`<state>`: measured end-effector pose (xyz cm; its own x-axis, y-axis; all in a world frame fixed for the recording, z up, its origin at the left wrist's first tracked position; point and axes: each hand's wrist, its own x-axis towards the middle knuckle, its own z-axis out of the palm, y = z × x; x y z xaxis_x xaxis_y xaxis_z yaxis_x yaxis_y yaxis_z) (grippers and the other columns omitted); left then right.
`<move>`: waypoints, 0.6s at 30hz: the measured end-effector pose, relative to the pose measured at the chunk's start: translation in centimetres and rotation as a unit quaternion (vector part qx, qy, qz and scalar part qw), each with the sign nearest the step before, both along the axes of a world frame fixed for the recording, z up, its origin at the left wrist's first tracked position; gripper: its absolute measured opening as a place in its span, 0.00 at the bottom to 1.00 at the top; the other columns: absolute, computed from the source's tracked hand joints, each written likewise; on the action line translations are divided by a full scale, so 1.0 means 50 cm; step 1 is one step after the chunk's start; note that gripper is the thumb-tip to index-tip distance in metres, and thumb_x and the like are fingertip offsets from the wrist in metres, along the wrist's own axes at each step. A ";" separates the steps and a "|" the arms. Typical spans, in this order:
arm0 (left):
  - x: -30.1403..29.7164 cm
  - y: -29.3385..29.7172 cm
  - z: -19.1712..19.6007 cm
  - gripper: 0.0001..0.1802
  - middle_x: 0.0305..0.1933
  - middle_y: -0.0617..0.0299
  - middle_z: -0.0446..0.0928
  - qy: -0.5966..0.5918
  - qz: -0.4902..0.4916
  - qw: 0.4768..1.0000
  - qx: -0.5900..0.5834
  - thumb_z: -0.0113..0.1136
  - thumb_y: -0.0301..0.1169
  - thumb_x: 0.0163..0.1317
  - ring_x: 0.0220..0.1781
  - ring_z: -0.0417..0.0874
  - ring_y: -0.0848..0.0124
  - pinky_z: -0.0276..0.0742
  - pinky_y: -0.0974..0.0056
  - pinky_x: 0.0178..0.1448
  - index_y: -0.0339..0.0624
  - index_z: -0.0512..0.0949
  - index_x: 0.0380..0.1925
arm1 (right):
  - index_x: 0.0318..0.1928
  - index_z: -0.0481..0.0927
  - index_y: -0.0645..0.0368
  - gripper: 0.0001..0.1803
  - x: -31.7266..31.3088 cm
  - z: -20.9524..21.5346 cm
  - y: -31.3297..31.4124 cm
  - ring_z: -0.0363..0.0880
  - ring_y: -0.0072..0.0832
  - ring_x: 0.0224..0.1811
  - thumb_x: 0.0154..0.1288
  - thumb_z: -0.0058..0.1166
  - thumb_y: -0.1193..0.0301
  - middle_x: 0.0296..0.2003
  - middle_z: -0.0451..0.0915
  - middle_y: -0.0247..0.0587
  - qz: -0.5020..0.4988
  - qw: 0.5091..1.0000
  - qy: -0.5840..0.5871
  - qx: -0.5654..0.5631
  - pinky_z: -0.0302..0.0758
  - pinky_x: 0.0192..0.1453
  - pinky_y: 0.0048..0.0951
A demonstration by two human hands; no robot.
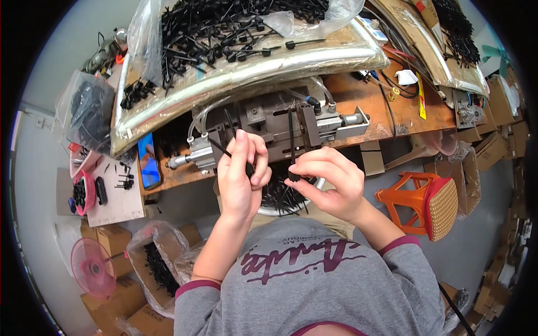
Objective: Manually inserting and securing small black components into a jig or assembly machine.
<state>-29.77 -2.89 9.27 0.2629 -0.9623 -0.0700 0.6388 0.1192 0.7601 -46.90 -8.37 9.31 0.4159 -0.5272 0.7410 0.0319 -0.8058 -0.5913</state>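
My left hand (242, 168) is closed around a couple of thin black plastic parts with rod-like stems, which stick out past the fingers. Between thumb and fingertips of my right hand (333, 178) is a black stemmed part (291, 140), its thicker head low and its stem pointing away from me. Both hands hover in front of a metal pneumatic fixture (263, 120) at the bench's near edge. Below them, partly hidden by my hands, sits a round container holding many similar black parts (283, 196).
Behind the fixture, a plastic-covered tray (358, 47) bears a heap of black stemmed parts. A blue-screened phone (149, 162) lies at the bench's left end. An orange stool (412, 201) stands right; a pink fan (93, 267) and open cartons are on the left floor.
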 end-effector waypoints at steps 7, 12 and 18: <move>0.006 0.008 -0.018 0.19 0.37 0.63 0.73 0.013 0.033 0.999 0.013 0.44 0.43 0.81 0.18 0.61 0.82 0.56 0.76 0.21 0.44 0.68 0.32 | 0.38 0.85 0.61 0.15 0.006 0.000 0.006 0.85 0.34 0.36 0.48 0.73 0.79 0.35 0.84 0.40 0.020 0.999 0.014 0.024 0.81 0.39 0.30; 0.015 0.012 -0.017 0.22 0.34 0.62 0.74 0.006 0.000 1.000 -0.001 0.45 0.43 0.80 0.17 0.62 0.81 0.58 0.73 0.21 0.46 0.65 0.25 | 0.38 0.86 0.61 0.14 0.008 0.002 0.010 0.85 0.34 0.37 0.48 0.73 0.79 0.35 0.85 0.40 0.019 0.999 0.027 0.021 0.82 0.39 0.31; 0.010 0.011 -0.014 0.25 0.29 0.62 0.73 -0.016 0.014 1.000 0.009 0.44 0.46 0.80 0.20 0.68 0.78 0.63 0.73 0.24 0.44 0.70 0.24 | 0.38 0.86 0.60 0.14 0.009 -0.001 0.016 0.85 0.34 0.37 0.48 0.73 0.79 0.35 0.85 0.40 0.027 0.999 0.033 0.030 0.82 0.39 0.30</move>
